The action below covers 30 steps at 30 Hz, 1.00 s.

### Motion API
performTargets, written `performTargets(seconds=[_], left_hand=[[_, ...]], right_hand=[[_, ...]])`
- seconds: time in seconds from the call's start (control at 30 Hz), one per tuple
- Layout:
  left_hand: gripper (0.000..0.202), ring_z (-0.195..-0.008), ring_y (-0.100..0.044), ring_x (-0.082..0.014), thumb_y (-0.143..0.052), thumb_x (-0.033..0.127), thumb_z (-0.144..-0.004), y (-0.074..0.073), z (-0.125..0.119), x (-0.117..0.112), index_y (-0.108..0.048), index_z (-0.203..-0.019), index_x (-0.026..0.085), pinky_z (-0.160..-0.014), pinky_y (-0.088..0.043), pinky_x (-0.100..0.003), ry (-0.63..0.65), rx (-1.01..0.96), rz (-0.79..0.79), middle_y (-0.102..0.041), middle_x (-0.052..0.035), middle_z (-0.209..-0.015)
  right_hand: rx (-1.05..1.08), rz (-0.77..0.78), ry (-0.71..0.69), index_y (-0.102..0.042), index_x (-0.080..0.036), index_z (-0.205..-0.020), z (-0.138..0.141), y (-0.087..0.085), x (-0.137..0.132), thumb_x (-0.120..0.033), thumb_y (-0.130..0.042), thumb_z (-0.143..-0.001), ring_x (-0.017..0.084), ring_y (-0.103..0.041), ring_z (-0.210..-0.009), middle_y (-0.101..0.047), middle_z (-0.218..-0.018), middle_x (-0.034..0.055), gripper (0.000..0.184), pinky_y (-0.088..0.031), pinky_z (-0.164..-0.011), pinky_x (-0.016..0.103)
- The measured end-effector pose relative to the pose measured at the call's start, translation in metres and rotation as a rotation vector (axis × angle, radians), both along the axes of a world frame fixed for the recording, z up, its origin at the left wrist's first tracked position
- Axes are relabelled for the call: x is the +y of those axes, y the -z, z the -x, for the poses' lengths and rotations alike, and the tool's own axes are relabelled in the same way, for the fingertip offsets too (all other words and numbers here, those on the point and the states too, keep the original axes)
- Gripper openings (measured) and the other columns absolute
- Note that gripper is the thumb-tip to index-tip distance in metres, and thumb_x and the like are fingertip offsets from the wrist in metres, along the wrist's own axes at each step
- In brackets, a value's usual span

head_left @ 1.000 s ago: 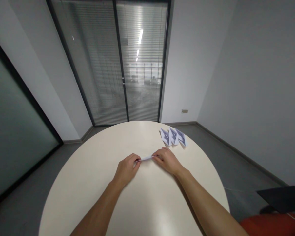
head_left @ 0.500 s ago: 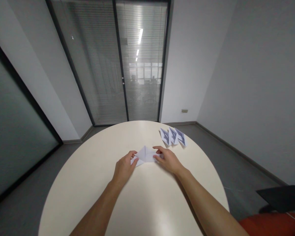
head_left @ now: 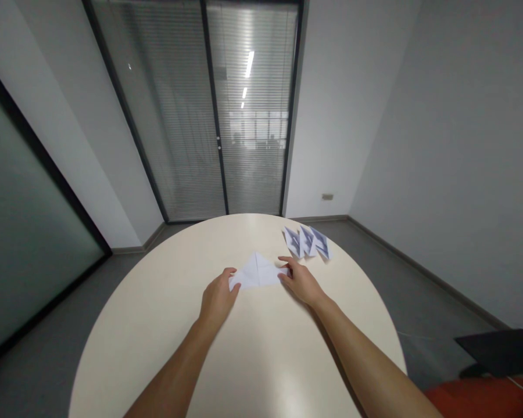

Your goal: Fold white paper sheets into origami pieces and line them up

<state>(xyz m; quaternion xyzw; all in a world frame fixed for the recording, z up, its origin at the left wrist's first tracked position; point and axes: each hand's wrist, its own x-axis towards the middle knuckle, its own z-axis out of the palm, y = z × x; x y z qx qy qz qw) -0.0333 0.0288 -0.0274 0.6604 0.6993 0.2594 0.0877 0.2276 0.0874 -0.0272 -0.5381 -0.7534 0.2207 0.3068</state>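
Observation:
A white paper folded into a flat triangle (head_left: pixel 257 272) lies on the round cream table (head_left: pixel 253 360), its peak pointing away from me. My left hand (head_left: pixel 216 298) presses the paper's left corner with its fingertips. My right hand (head_left: pixel 299 280) holds down the right corner, fingers stretched flat. Both hands rest on the tabletop at the paper's base.
Three folded paper pieces with dark blue print (head_left: pixel 307 242) lie in a row at the table's far right. Glass doors with blinds (head_left: pixel 209 110) stand behind the table. A dark object (head_left: pixel 497 350) and a red one (head_left: pixel 483 397) sit at the lower right.
The paper, pinched thin between both hands a second ago, has opened out and now lies flat as a triangle. Both hands moved slightly apart to its corners.

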Motion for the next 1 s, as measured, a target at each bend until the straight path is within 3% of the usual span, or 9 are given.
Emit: performTargets(seconds=[0.17,0.43,0.7,1.0], left_hand=[[0.037,-0.101,-0.071,-0.0231,-0.064,0.027,-0.093,-0.005,0.000,-0.002,-0.056,-0.129,0.021,-0.081,-0.047,-0.029,-0.054,0.033,0.048,-0.075,-0.0082,-0.112],[0.027,-0.098,-0.070,-0.0232,-0.065,0.029,-0.092,-0.008,0.000,-0.003,-0.063,-0.117,0.020,-0.081,-0.045,-0.030,-0.067,0.051,0.030,-0.075,-0.0075,-0.107],[0.038,-0.104,-0.070,-0.0246,-0.069,0.029,-0.090,-0.012,-0.002,-0.004,-0.060,-0.124,0.017,-0.087,-0.045,-0.032,-0.118,0.040,0.047,-0.074,-0.0106,-0.114],[0.017,-0.093,-0.071,-0.0218,-0.071,0.030,-0.087,-0.012,0.001,-0.004,-0.068,-0.102,0.021,-0.081,-0.044,-0.031,-0.094,0.011,0.028,-0.076,-0.0035,-0.099]], right_hand=[[-0.027,-0.005,0.045,-0.066,-0.018,-0.125,0.000,-0.006,-0.001,-0.026,-0.066,-0.085,0.021,-0.067,-0.083,-0.073,-0.093,0.0068,0.041,-0.047,-0.077,0.030],[-0.101,0.003,0.054,-0.078,-0.021,-0.099,-0.002,-0.003,0.003,-0.033,-0.065,-0.086,0.020,-0.067,-0.078,-0.077,-0.087,0.0049,0.022,-0.044,-0.069,0.028],[-0.115,-0.009,0.034,-0.079,-0.021,-0.094,-0.001,-0.006,0.001,-0.031,-0.065,-0.086,0.020,-0.068,-0.077,-0.078,-0.088,0.0050,0.019,-0.043,-0.069,0.028],[-0.163,-0.066,0.007,-0.080,-0.021,-0.088,-0.001,-0.012,-0.003,-0.026,-0.062,-0.087,0.021,-0.070,-0.084,-0.079,-0.093,0.0058,0.018,-0.046,-0.073,0.028]])
